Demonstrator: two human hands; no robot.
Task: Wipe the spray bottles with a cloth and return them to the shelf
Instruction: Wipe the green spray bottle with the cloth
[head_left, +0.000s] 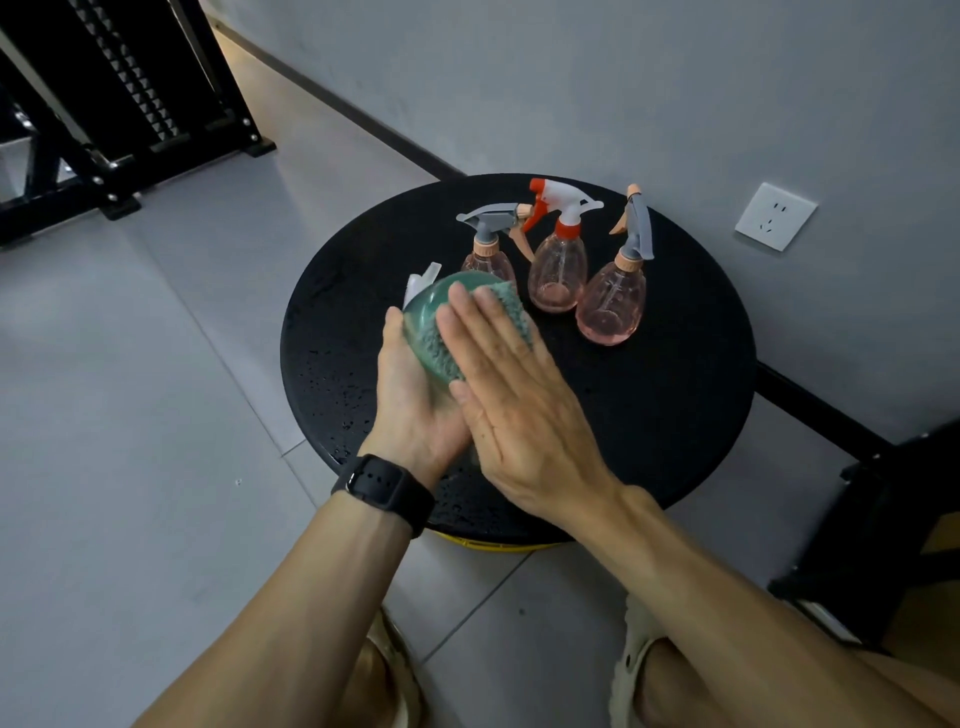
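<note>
Mid-task, by judgement: 1 green bottle (431, 312) in hand and under the cloth (511, 312), held above the near-left part of the round black table (675, 415). Left hand (415, 395) curled around the bottle from below and the left side, gripping it. Right hand (509, 384) flat with straight fingers, pressing the teal cloth against the bottle's right side; no pinch visible.

Still waiting at the far side of the table, upright: 3 pink bottles. Pink bottle with grey trigger (488, 249) at far left, just behind the green one; pink bottle with red and white trigger (558, 265) at far middle; another pink bottle with grey head (615, 291) at far right. Impossible to tell from here which of these 3 are already wiped. None returned to the shelf, as far as visible, so probably most of the work remaining: finishing this bottle, possibly the other 3, then carrying all 4 back.

Hard to make out: the green bottle's white spray head (421, 283), only partly showing past the left hand; most of the cloth, hidden under the right palm. Black rack (104, 104), far left of the table, cut off by the frame edge; not certain whether this is the shelf meant. Small specks on the table top, maybe water drops, too fine to say.
</note>
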